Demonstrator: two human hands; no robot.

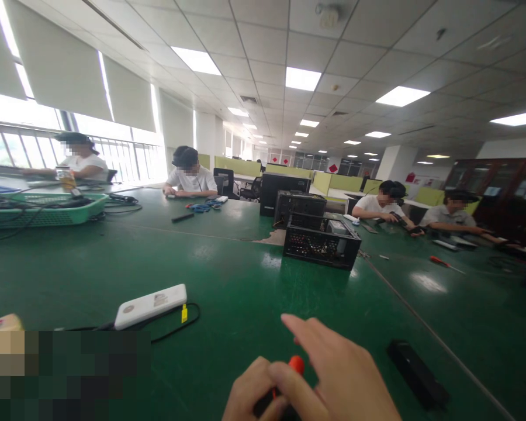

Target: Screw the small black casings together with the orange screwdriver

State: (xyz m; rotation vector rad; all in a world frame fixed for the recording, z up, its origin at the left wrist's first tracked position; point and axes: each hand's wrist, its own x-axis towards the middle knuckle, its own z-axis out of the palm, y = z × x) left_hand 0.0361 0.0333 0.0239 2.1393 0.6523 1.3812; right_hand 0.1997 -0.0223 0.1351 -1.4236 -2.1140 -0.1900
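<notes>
At the bottom centre, my left hand [252, 389] is closed around a red-and-black object. Its rounded orange-red end [296, 365] pokes up between my hands, and the rest is hidden by fingers and the frame edge, so its kind does not show clearly. My right hand [344, 374] is just beside it, fingers stretched forward and apart from the thumb. That thumb reaches across toward my left fingers, close to the red end. To the right of my hands lies a long black block-shaped item [416, 372] on the green table [228, 263].
A white power bank [151, 306] with a black cable lies left. Beyond my hands stands an open black computer case [319, 242], with more cases behind. A green basket [79, 210] of cables is far left, an orange-handled screwdriver [440, 261] right. Several people sit around the table.
</notes>
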